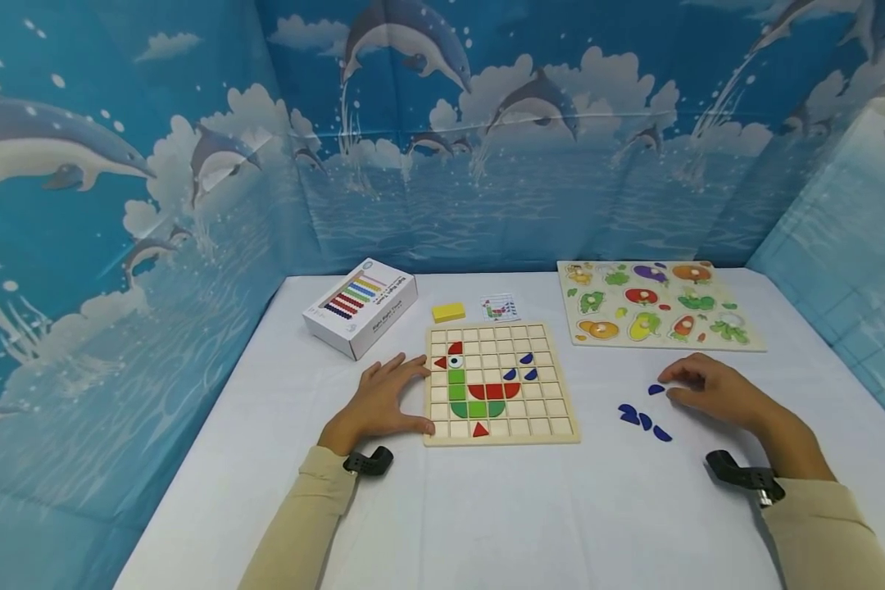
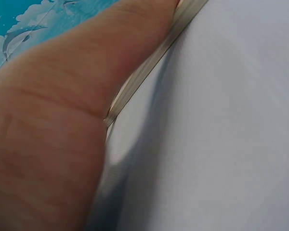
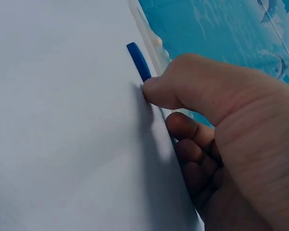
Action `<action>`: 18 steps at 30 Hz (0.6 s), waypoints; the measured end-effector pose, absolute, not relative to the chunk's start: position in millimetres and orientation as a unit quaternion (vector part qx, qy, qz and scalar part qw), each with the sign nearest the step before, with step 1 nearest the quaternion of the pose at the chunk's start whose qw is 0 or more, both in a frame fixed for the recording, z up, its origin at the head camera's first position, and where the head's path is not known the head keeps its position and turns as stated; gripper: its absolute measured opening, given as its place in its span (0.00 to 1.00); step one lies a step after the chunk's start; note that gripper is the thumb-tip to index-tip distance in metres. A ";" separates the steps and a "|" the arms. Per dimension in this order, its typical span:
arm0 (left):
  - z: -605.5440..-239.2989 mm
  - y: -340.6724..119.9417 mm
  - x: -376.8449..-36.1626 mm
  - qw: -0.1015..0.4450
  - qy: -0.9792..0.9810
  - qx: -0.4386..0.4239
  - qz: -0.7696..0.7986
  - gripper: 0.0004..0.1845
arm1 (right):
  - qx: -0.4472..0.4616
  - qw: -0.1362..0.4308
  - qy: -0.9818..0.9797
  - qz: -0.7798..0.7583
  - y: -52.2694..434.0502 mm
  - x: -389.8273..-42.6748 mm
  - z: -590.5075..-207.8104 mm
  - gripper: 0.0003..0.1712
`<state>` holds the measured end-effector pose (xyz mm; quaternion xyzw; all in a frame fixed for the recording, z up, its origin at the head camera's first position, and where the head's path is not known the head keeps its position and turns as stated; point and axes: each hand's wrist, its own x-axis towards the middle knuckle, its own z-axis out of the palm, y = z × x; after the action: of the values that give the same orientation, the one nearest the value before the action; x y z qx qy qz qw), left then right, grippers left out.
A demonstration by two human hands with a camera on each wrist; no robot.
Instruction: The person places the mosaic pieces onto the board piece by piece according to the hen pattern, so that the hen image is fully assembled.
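A wooden grid board (image 1: 538, 430) lies mid-table with red, green and blue shapes and an eye tile (image 1: 455, 361) forming a bird-like figure. My left hand (image 1: 383, 401) rests spread along the board's left edge, its thumb at the lower left corner; in the left wrist view the thumb (image 2: 111, 53) touches the board's side. To the right, my right hand (image 1: 719, 393) pinches a blue half-circle piece (image 1: 656, 389) between thumb and index fingertip. The right wrist view shows that blue piece (image 3: 138, 61) sticking out past the thumb. Several loose blue pieces (image 1: 645, 421) lie beside that hand.
Behind the board sit a yellow block (image 1: 448, 312) and a small picture card (image 1: 499, 308). A white box (image 1: 361, 307) stands at the back left. At the back right lies a vegetable puzzle board (image 1: 660, 303). Dolphin-print curtains (image 1: 442, 205) enclose the table.
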<state>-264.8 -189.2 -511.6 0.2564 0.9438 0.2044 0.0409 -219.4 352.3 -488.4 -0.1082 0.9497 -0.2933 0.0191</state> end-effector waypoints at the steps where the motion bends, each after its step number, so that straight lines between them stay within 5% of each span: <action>1: -511.6 -189.3 -264.5 0.042 0.944 0.256 0.205 0.53 | -0.106 0.019 0.949 -0.296 352.0 -219.2 -489.1 0.13; 18: -508.8 -187.9 -263.2 0.050 0.947 0.250 0.195 0.52 | -0.098 -0.020 0.956 -0.276 343.9 -222.4 -494.5 0.06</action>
<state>-263.2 -187.9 -508.8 0.2496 0.9472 0.1951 0.0500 -222.4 343.9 -494.5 -0.0981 0.9559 -0.2761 -0.0197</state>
